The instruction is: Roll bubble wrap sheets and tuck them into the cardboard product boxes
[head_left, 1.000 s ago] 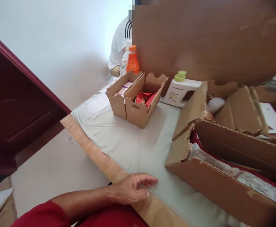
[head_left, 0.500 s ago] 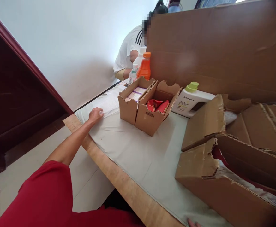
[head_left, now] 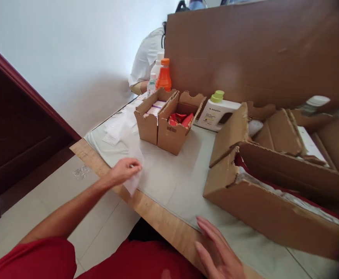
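My left hand is closed on a thin, see-through plastic bag above the front of the table. The bag hangs below my fingers, and its far part trails toward other clear plastic bags lying at the table's left end. Low in the view, my right hand hovers by the wooden table edge, fingers apart and holding nothing. Beyond my left hand stand two cardboard bins side by side: the left bin contains white and purple packs, the right bin red packets.
A white jug with a green cap stands behind the bins, near a tall cardboard panel. Larger cardboard bins fill the right side. An orange bottle stands at the back, where a person in a white shirt sits.
My left hand has come toward me from the table's left end, drawing the plastic bag along. My right hand has risen farther into view. The view has shifted somewhat to the right.
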